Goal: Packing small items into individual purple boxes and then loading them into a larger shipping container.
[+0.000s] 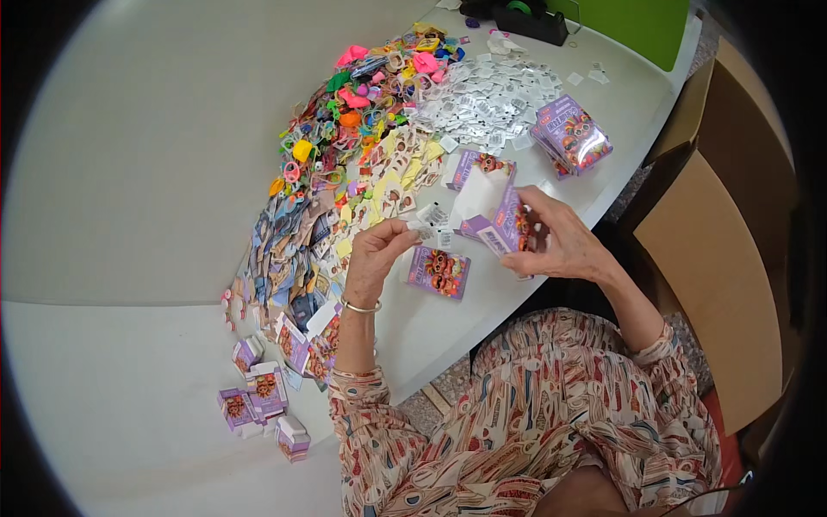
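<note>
1. Pinching a small white printed packet (pixel 424 229) between thumb and fingertips, the left hand (pixel 376 257) is above the white counter (pixel 431 332).
2. The right hand (pixel 562 237) grips an open purple cardboard box (pixel 497 211) by its side, near the packet.
3. A second purple cardboard box (pixel 438 272) lies between both hands, below a white packet heap (pixel 487 99).

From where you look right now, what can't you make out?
All in the head view:
Small white piece in the left hand: too small and partly covered by that hand to tell packet from label.
Contents of the stacked purple boxes: hidden by their walls.
Top of the black tape dispenser: cut off by the upper edge.
Floor of the cardboard carton: hidden by its flap.
</note>
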`<control>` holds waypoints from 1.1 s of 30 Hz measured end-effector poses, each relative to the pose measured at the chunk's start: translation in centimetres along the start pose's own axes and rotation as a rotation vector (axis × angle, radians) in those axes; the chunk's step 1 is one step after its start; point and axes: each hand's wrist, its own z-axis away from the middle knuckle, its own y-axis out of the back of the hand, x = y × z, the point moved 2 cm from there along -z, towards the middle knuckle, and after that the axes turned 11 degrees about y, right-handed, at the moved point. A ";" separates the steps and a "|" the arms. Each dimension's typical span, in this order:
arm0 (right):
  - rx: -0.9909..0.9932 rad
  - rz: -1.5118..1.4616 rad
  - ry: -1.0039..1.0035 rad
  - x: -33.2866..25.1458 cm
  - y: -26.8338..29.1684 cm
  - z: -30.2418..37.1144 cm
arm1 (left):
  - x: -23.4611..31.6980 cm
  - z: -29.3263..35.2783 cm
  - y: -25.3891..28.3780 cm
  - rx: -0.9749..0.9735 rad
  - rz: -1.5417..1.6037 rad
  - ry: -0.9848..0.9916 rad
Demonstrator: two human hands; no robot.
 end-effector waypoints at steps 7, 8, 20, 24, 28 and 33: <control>-0.070 -0.489 0.196 -0.4 -1.7 -3.2 | 0.7 -0.2 -1.7 -0.102 -0.023 0.027; -0.090 -0.587 0.195 -0.2 -2.1 -3.7 | 0.9 -0.3 -1.8 -0.107 -0.041 0.041; -0.126 -0.718 0.110 1.0 -3.2 -4.5 | -0.6 -0.2 -0.1 0.006 0.040 0.046; -0.025 -0.478 0.099 2.6 -3.9 -5.4 | -0.5 -0.3 0.3 0.047 0.045 0.045; 0.082 -0.033 0.264 1.3 -3.9 -5.4 | 0.1 0.5 0.9 0.126 0.092 0.004; 0.181 0.466 0.242 0.4 -4.4 -4.6 | 2.1 1.8 1.5 0.312 0.116 -0.163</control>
